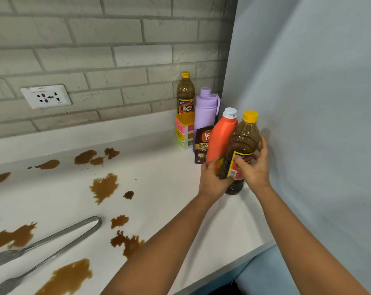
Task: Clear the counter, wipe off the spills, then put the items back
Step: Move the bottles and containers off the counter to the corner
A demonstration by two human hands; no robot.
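Head view: both grips on the brown plastic vinegar bottle with yellow cap [243,150], left hand [214,179] low on the label, right hand [254,167] wrapping it. Bottle leans slightly, base touching white worktop [169,167] (right corner, beside tilted orange bottle [220,139]).

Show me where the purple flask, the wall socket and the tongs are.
purple flask [204,116], head view, middle of its body.
wall socket [46,96], head view, centre of its plate.
tongs [59,236], head view, upper arm.
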